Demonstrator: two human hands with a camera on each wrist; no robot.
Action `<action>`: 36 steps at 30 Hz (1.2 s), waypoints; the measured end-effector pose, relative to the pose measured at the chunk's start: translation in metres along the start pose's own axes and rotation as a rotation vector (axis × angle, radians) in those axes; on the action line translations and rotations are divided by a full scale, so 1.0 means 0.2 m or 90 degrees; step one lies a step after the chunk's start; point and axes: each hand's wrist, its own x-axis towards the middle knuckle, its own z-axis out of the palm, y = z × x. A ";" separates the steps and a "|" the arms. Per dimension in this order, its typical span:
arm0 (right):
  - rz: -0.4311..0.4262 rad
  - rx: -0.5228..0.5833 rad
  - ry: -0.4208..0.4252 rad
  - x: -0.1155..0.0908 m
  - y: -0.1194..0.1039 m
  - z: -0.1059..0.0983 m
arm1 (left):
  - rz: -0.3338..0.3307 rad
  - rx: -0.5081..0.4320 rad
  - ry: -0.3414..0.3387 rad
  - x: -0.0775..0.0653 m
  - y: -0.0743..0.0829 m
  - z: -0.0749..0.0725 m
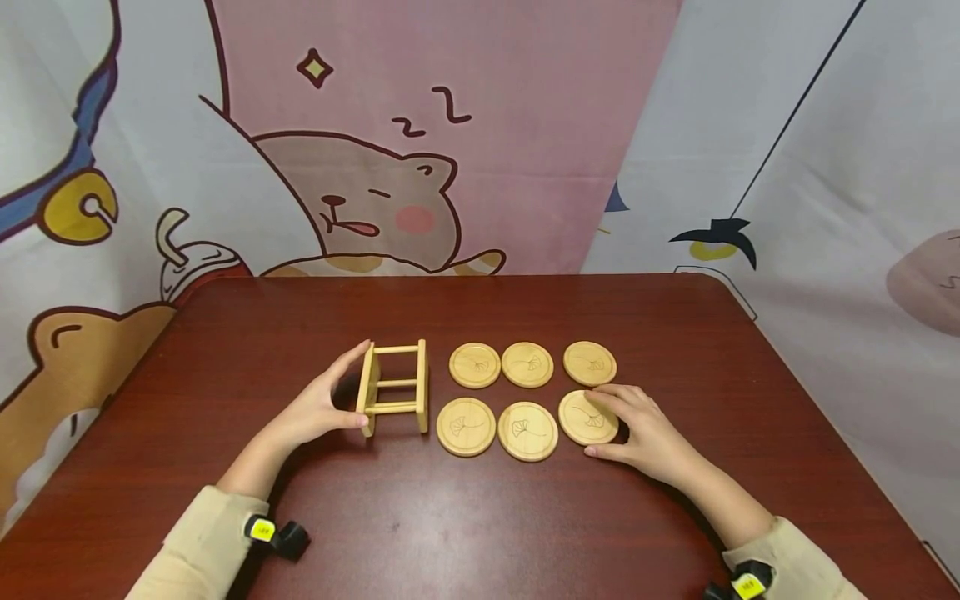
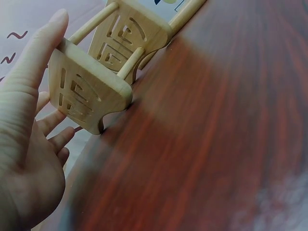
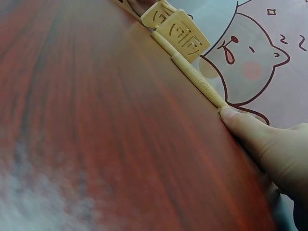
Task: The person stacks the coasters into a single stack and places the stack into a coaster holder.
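Note:
A light wooden coaster holder point(image 1: 395, 408), with slotted end panels joined by round rods, stands on the table left of the coasters. My left hand point(image 1: 324, 408) grips its left panel, thumb at the near end and fingers toward the far end; the left wrist view shows the cut-out panel point(image 2: 89, 91) beside the thumb. At the near right of the group, my right hand point(image 1: 648, 429) holds a round wooden coaster point(image 1: 587, 418) by its edge between thumb and fingers. In the right wrist view the thumb point(image 3: 240, 122) meets that coaster's rim.
More round coasters with engraved leaf designs lie flat in two rows, among them a near-left one point(image 1: 466, 427), a near-middle one point(image 1: 528, 432) and a far-right one point(image 1: 589, 363). The dark red-brown table point(image 1: 420, 525) ends at a cartoon-printed cloth point(image 1: 525, 167).

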 end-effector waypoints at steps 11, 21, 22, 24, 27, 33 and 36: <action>-0.007 0.010 0.017 0.00 0.00 -0.01 | -0.003 0.002 -0.003 0.01 0.00 0.00; -0.019 0.018 0.045 0.01 -0.02 -0.02 | 0.006 -0.016 -0.008 0.01 0.00 0.00; -0.019 0.020 0.048 0.01 -0.02 -0.02 | 0.006 -0.016 -0.008 0.01 0.00 0.00; -0.021 0.023 0.054 0.01 -0.03 -0.03 | 0.004 -0.015 -0.008 0.01 0.00 0.00; -0.024 0.026 0.060 0.02 -0.04 -0.03 | 0.001 -0.007 -0.007 0.01 -0.01 0.00; -0.037 0.040 0.068 0.04 -0.08 -0.02 | -0.005 -0.003 -0.004 0.00 -0.02 0.00; -0.047 0.048 0.072 0.06 -0.10 -0.02 | -0.004 -0.007 -0.003 0.00 -0.02 0.00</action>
